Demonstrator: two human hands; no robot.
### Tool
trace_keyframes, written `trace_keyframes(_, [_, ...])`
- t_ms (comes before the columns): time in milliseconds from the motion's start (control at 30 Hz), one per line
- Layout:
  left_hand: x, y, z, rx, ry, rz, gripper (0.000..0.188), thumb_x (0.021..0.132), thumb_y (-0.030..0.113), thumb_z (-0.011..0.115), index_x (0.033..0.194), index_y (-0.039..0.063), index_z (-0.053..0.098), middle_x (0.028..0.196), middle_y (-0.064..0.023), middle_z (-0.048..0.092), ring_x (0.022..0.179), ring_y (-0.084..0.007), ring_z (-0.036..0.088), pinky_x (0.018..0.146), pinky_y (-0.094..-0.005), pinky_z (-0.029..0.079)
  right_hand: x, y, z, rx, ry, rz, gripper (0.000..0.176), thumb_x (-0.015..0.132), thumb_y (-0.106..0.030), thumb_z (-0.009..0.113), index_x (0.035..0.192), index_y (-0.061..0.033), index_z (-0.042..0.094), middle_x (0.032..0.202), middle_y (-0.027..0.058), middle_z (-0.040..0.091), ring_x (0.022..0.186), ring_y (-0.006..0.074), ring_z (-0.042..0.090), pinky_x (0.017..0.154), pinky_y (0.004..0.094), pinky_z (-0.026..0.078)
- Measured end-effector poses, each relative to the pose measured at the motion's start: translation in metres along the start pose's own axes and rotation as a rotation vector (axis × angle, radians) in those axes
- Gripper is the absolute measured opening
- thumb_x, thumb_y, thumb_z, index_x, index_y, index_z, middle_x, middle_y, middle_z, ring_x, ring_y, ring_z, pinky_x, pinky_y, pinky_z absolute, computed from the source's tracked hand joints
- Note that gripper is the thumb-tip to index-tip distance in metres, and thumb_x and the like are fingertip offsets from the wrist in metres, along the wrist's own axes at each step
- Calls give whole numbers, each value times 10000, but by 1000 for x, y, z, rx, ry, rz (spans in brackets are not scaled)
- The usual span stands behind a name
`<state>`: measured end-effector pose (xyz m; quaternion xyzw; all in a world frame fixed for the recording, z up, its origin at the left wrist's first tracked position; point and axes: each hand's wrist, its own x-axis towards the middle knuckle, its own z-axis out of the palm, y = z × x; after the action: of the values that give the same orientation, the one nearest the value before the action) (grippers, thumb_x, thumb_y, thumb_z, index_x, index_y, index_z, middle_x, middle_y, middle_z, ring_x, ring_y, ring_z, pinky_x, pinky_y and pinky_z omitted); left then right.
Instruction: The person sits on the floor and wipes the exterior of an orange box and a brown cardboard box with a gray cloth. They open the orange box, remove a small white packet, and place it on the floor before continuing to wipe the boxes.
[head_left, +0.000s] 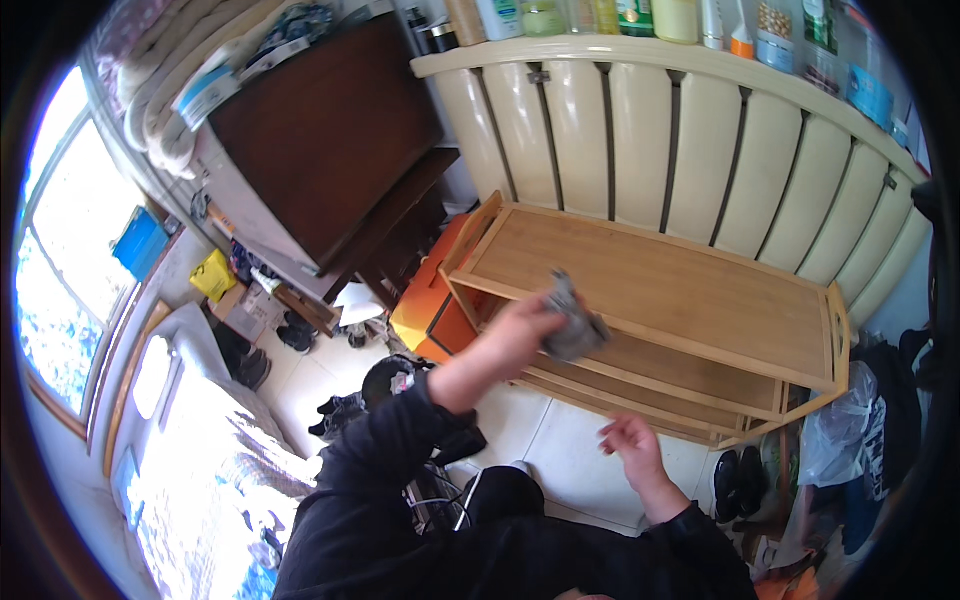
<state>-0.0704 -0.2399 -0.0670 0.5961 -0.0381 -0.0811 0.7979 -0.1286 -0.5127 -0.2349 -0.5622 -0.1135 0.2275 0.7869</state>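
My left hand (517, 334) is closed on a crumpled grey cloth (576, 326), which hangs by the front edge of a wooden rack (652, 300). The rack has a flat top board, lower shelves and raised side rails. Over the tiled floor, in front of the lower shelves, my right hand (632, 444) is held with bent fingers and nothing in it. Its fingers do not touch the rack. Where the cloth overlaps the rack's front edge, I cannot tell whether it touches the wood.
A cream slatted headboard (637, 142) stands behind the rack, with bottles and jars on its ledge. An orange box (431, 307) is at the rack's left end. Black shoes (739, 484) and a clear plastic bag (840, 427) lie to the right. A dark brown cabinet (330, 127) stands at upper left.
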Motion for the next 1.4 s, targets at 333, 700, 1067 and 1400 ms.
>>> trace_keyframes(333, [-8, -123, 89, 659, -16, -35, 355, 909, 273, 669, 1105, -23, 653, 1012, -182, 698, 909, -288, 676, 820, -382, 538, -13, -1, -14, 141, 238, -41, 551, 1041, -457, 505, 1466, -113, 438, 1412, 79, 514, 1288, 174, 510, 1007, 334, 442])
trace_keyframes(700, [-16, -192, 105, 657, 124, -69, 457, 914, 378, 661, 1183, 8, 656, 1104, -253, 659, 1070, -392, 622, 934, -436, 499, -19, 18, -29, 35, 293, 36, 391, 1020, -261, 608, 1374, -118, 524, 1135, 13, 656, 953, 129, 658, 793, 289, 537])
trace_keyframes(1067, [-8, -189, 56, 700, 243, 87, 681, 863, 415, 755, 1344, -26, 558, 1239, -223, 652, 1158, -357, 619, 1020, -410, 481, -19, 6, -37, -2, 387, 100, 356, 986, -107, 611, 1335, -49, 575, 1203, 38, 657, 1055, 145, 638, 893, 305, 519])
trace_keyframes(1400, [-67, -43, -187, 1460, 1054, -276, 1381, 595, 677, 839, 1582, 1, 147, 1626, -303, 135, 1525, -441, 115, 1200, -553, 198, -21, 9, -38, 5, 355, 128, 339, 976, -58, 605, 1313, -23, 583, 1190, 35, 655, 1048, 141, 616, 912, 298, 489])
